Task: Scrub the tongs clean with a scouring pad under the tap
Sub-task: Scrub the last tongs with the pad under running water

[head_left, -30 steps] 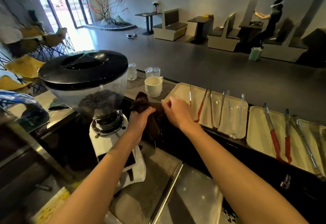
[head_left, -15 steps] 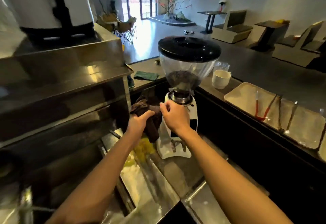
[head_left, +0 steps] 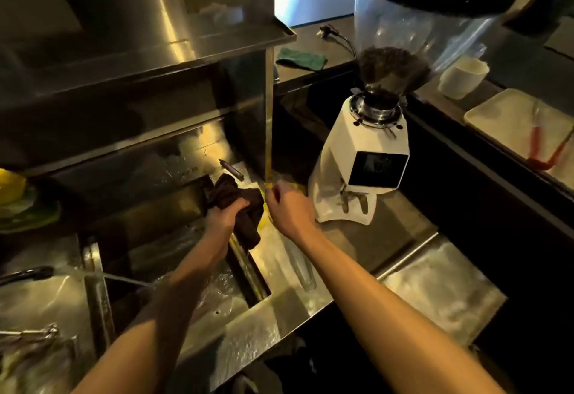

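My left hand (head_left: 228, 213) grips a bunched dark brown cloth (head_left: 248, 207) over the far right corner of the steel sink (head_left: 186, 272). Just right of it, my right hand (head_left: 289, 204) hovers with loosely curled fingers and holds nothing I can see; its fingertips are blurred. Between the two hands lies something yellow (head_left: 264, 223) on the sink's rim, possibly the scouring pad. Red-handled tongs (head_left: 543, 148) lie on a cream tray (head_left: 497, 111) at the far right. The tap (head_left: 28, 274) at the left runs a stream of water (head_left: 124, 280) into the basin.
A white coffee grinder (head_left: 366, 157) with a bean hopper stands on the counter right of my hands. A steel shelf (head_left: 155, 52) overhangs the sink. Behind lie a green cloth (head_left: 301, 58) and a white cup (head_left: 462, 77). A short metal rod (head_left: 231, 170) rests behind the cloth.
My view swung left and down from the trays to the sink. Both hands carried the brown cloth to the sink's corner, and my right hand has let go of it.
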Demonstrator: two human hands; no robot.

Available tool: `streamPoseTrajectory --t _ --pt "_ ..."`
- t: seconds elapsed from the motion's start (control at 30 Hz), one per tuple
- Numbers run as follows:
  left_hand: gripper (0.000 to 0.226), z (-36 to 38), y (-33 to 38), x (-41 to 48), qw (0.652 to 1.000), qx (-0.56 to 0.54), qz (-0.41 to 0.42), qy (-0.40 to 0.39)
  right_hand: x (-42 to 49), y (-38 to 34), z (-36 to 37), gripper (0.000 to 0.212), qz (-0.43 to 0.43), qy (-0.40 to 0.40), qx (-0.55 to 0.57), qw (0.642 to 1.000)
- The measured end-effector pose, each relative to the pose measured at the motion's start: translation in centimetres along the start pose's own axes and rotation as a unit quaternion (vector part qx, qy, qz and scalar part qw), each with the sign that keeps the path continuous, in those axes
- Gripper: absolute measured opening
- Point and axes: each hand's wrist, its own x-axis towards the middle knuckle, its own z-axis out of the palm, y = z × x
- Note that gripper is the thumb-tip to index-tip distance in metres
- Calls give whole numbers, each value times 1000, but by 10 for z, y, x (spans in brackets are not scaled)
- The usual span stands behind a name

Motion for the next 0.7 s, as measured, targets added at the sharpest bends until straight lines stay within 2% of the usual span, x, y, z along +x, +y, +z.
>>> streamPoseTrajectory --t 0.17,0.27,0.37,0.47,0.5,0.6,0.63,0.7 --pt "5 20 -34 11 999 29 -3 20 13 37 32 31 47 -62 -21 997" --pt "17 30 -53 22 996 66 6 -53 20 68 50 34 62 -72 -47 994" --pt "9 27 -75 37 995 56 -82 -16 19 99 70 37 81 -99 -53 990" --pt "12 30 -91 44 991 38 -119 -42 19 117 87 62 122 -141 -68 980" --pt "7 30 -99 51 992 33 -116 -19 21 123 92 74 131 -162 -74 975" --pt "18 32 -103 50 990 10 -133 50 20 133 99 95 99 -212 -135 963" --pt "21 30 -107 51 989 2 -134 55 19 135 101 92 78 -224 -149 960" --pt "28 30 -109 50 990 -18 -128 62 18 139 105 73 50 -235 -139 961"
